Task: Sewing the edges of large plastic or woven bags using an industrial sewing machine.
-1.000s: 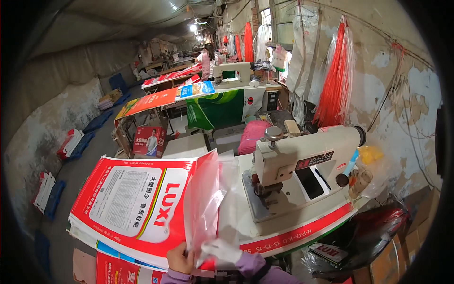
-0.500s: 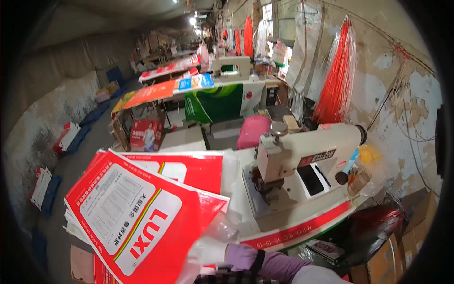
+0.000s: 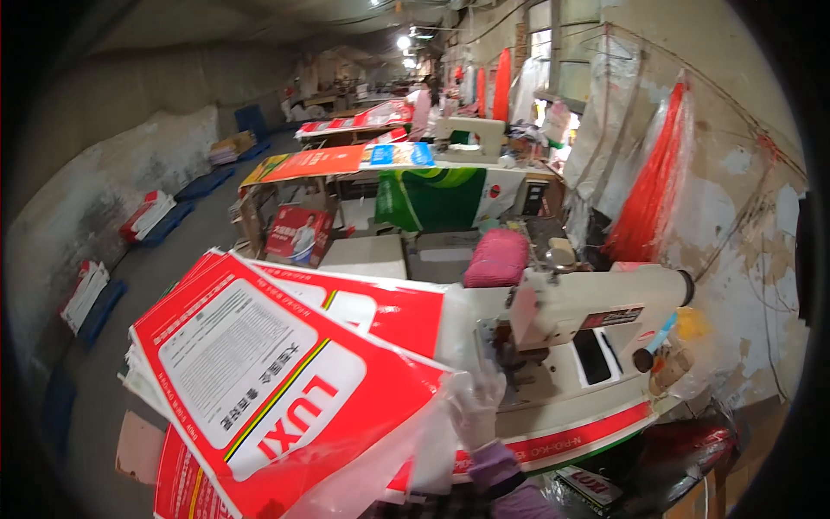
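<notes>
A stack of red and white printed plastic bags (image 3: 372,381) lies on the sewing table, the top one turned at an angle to those below. Clear film sticks out past the bags' right edges. My right hand (image 3: 472,411), in a white glove with a purple sleeve, is at the right corner of the top bag beside this film. Its fingers point away from me and look stretched out; the film partly blurs them. Just beyond the hand stands a cream industrial sewing machine (image 3: 596,303), its needle area close to my fingertips. My left hand is out of sight.
A pink bundle (image 3: 497,258) sits behind the machine. A dark rectangular thing (image 3: 592,356) rests on its bed. Farther back are a red box (image 3: 298,233) and another sewing table draped with green printed sheet (image 3: 432,199). Red strands (image 3: 650,195) hang along the right wall.
My right hand has moved up and to the right along the bag's edge, from the lower edge to the right corner. The view has turned slightly left; the bags stay in place.
</notes>
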`<act>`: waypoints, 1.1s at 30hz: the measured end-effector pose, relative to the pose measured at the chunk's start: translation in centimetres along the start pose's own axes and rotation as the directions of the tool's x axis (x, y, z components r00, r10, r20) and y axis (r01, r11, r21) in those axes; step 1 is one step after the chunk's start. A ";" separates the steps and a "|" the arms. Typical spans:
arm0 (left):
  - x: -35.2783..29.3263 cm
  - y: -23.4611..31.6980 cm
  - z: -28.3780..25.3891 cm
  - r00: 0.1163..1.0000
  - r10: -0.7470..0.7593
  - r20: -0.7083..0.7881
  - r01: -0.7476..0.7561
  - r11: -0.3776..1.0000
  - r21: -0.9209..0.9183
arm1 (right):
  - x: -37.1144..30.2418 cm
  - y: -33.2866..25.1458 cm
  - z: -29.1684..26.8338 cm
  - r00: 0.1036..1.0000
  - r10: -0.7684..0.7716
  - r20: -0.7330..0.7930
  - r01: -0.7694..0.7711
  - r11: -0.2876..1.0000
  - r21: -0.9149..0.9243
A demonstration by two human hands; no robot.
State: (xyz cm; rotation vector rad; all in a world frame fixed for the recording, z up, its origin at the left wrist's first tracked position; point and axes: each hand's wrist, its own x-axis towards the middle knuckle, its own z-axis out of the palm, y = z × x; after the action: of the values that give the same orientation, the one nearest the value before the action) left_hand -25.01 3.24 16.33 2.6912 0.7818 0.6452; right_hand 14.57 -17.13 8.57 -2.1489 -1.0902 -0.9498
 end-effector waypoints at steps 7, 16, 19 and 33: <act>3.1 -2.3 1.8 0.985 -0.089 -0.149 0.093 0.996 0.015 | -1.7 2.6 2.1 0.799 0.303 0.519 -0.589 0.225 0.776; -0.2 -5.7 0.3 0.999 0.035 0.011 -0.035 0.999 0.005 | -6.5 2.3 6.7 0.546 0.583 0.601 -0.832 0.295 0.470; -2.1 -7.0 -0.3 0.976 0.120 0.182 -0.132 0.990 0.056 | -5.7 2.7 7.0 0.721 0.594 0.357 -0.666 0.736 0.119; 30.9 -25.1 -4.4 0.676 -0.263 -0.689 -0.025 0.925 -0.378 | 5.0 -17.1 -10.3 0.884 -0.446 0.139 0.280 0.745 0.605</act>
State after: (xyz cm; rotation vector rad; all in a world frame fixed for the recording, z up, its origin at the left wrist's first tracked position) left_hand -14.80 41.61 21.48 1.9677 0.8841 1.7044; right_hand -1.19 -13.27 21.26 -1.6105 -1.7341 -0.3809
